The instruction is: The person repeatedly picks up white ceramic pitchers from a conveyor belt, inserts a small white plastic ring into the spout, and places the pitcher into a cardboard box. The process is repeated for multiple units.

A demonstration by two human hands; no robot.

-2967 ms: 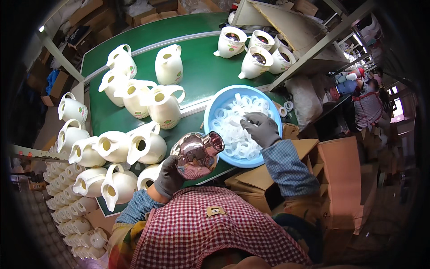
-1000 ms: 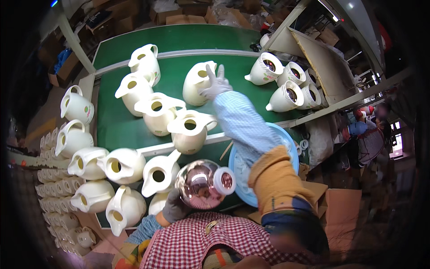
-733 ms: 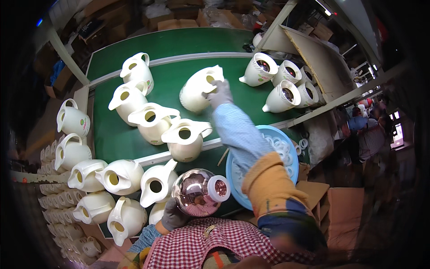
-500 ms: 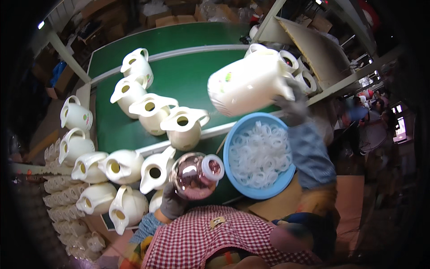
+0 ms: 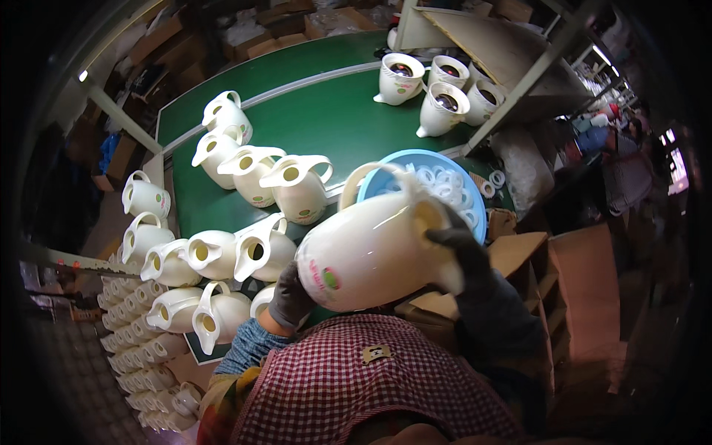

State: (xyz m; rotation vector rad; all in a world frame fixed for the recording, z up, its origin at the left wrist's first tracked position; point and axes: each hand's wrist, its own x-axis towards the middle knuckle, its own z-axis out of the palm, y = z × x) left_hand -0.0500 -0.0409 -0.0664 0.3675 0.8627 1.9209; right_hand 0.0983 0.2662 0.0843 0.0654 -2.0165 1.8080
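Note:
A glossy white thermos jug (image 5: 371, 256) with a pink-and-green print lies tilted in front of my chest, its handle on the far side. My left hand (image 5: 291, 298), in a grey glove, grips its left end, fingers partly hidden behind it. Gloved in dark grey, my right hand (image 5: 469, 259) is closed on the spout end at the right, thumb over the rim. The pink mirrored glass liner seen earlier is not visible now. Just beyond the jug, partly covered by it, stands a blue basin (image 5: 480, 211) of translucent white plastic rings (image 5: 437, 182).
White jugs (image 5: 297, 189) stand in rows on the green table (image 5: 348, 111) at left. Several upturned jugs (image 5: 443, 107) with dark mirrored insides stand back right beside a slanted metal post (image 5: 523, 85). Further jugs (image 5: 137, 337) are stacked low left. Cardboard boxes (image 5: 512, 256) sit at right.
My right hand has brought the white jug down and left from above the basin to my chest. My left hand, earlier around the pink glass liner, is now at the jug's end.

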